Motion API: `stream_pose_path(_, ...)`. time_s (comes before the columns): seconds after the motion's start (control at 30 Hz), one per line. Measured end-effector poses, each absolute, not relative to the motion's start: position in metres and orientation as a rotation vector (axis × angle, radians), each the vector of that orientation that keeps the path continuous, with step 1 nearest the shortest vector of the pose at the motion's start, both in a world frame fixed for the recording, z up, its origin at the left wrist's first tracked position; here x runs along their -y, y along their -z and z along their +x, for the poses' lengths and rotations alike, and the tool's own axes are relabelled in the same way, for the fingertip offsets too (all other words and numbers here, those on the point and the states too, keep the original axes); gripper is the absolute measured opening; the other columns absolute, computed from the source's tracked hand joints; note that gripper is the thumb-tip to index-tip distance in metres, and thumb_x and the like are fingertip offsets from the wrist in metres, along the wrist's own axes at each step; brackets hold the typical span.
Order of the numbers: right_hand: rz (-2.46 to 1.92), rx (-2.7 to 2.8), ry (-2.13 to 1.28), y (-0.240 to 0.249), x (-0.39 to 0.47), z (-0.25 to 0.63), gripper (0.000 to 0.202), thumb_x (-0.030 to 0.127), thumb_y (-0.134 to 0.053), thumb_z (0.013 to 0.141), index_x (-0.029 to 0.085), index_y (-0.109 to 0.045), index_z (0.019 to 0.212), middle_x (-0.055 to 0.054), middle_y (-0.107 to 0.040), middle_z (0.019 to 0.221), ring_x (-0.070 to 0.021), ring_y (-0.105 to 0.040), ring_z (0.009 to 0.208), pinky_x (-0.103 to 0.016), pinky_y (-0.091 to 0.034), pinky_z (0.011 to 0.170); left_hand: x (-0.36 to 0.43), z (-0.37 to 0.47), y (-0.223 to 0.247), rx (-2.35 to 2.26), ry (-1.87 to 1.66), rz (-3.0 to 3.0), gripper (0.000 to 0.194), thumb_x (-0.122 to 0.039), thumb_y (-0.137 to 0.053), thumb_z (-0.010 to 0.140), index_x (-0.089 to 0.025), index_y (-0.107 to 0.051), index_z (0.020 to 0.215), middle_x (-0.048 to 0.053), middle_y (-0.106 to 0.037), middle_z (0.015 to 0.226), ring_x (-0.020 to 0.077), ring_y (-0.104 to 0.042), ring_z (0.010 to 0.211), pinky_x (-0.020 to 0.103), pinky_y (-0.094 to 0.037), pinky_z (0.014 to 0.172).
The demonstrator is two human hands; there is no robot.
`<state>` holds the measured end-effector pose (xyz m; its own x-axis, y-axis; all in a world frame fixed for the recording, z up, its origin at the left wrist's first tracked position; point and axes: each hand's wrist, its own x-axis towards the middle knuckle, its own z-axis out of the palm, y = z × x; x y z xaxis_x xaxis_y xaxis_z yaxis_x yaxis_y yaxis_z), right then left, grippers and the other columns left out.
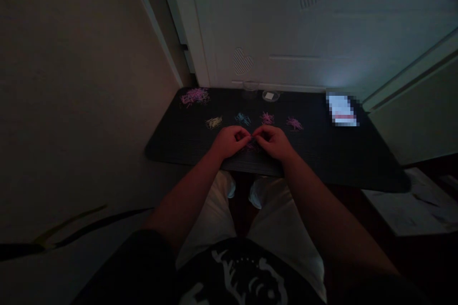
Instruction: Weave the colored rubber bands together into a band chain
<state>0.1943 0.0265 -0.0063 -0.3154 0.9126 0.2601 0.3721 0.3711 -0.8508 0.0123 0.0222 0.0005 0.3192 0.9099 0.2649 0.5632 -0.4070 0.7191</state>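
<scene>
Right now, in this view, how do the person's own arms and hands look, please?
The left hand and right hand are bare, without gloves; no watch shows at either wrist. The forearms are bare too. Dark sleeves cover the upper arms, with no marking I can see; the light is too dim for finer detail.

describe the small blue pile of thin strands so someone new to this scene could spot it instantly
On the black, round-cornered table, look just beyond the person's left hand. The small blue pile of thin strands lies there, between a pale yellow pile and a pink pile. It is the only blue one among them.
</scene>
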Motion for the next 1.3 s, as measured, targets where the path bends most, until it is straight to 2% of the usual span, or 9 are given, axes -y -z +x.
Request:
stream_pose_path(0.17,-1.097,1.864,-0.931,0.0078,-0.0271,0.1945,0.012,0.025,-0.060,0.070,0.016,-0.062,0.079,0.001,-0.055,0.062,-0.0110,-0.048,0.055,-0.024,-0.037,0.052,-0.0223,0.0121,0.0004,-1.283,-0.907,2.072,0.021,-0.032,-0.057,0.078,-0.014,-0.067,0.082,0.001,-0.063,0.069,0.0099,-0.052,0.059,0.022,-0.039,0.056)
stream_pose_path(0.57,-1.140,1.940,-0.825,0.0097,-0.0285,0.1938,0.011,0.027,-0.055,0.076,0.017,-0.061,0.078,-0.001,-0.058,0.067,-0.0121,-0.049,0.059,-0.025,-0.037,0.056,-0.0218,0.0128,0.0001,-1.306,-0.893,2.119,0.017,-0.029,-0.056,0.078,-0.015,-0.065,0.079,0.001,-0.063,0.070,0.0111,-0.053,0.062,0.023,-0.040,0.058)
stream_pose_path(0.87,-1.158,1.849,-0.814,0.0108,-0.0313,0.1955,0.009,0.026,-0.051,0.079,0.018,-0.053,0.074,0.000,-0.053,0.069,-0.0125,-0.048,0.063,-0.025,-0.037,0.058,-0.0249,0.0087,0.0027,-1.333,-1.104,1.949,0.013,-0.026,-0.054,0.078,-0.014,-0.058,0.075,0.002,-0.061,0.072,0.0110,-0.053,0.064,0.022,-0.042,0.059)
stream_pose_path(0.93,-1.109,1.807,-0.894,0.0117,-0.0313,0.1957,0.010,0.028,-0.055,0.077,0.018,-0.054,0.078,0.001,-0.053,0.068,-0.0120,-0.048,0.061,-0.025,-0.038,0.057,-0.0244,0.0086,0.0022,-1.338,-1.099,1.935,0.013,-0.026,-0.054,0.078,-0.014,-0.058,0.075,0.002,-0.061,0.072,0.0110,-0.053,0.064,0.022,-0.042,0.058)
stream_pose_path(1.07,-1.018,1.871,-1.038,0.0112,-0.0291,0.1944,0.025,0.032,-0.063,0.071,0.019,-0.058,0.092,0.002,-0.054,0.066,-0.0106,-0.047,0.056,-0.024,-0.038,0.053,-0.0214,0.0113,-0.0009,-1.272,-0.938,2.068,0.014,-0.027,-0.055,0.077,-0.015,-0.063,0.076,0.001,-0.062,0.071,0.0112,-0.053,0.063,0.022,-0.041,0.058)
stream_pose_path(1.2,-1.075,1.889,-0.922,0.0087,-0.0285,0.1937,0.012,0.029,-0.056,0.077,0.018,-0.060,0.078,0.000,-0.058,0.067,-0.0122,-0.051,0.061,-0.024,-0.039,0.056,-0.0200,0.0121,-0.0020,-1.279,-0.904,2.104,0.015,-0.027,-0.055,0.078,-0.015,-0.064,0.077,0.001,-0.063,0.071,0.0117,-0.054,0.064,0.023,-0.041,0.058)
stream_pose_path(1.3,-1.121,1.908,-0.865,0.0073,-0.0287,0.1924,0.009,0.026,-0.053,0.078,0.018,-0.057,0.075,0.000,-0.056,0.066,-0.0124,-0.050,0.061,-0.025,-0.039,0.058,-0.0205,0.0113,-0.0010,-1.294,-0.910,2.111,0.015,-0.028,-0.055,0.078,-0.016,-0.064,0.077,0.001,-0.063,0.072,0.0119,-0.054,0.065,0.023,-0.041,0.058)
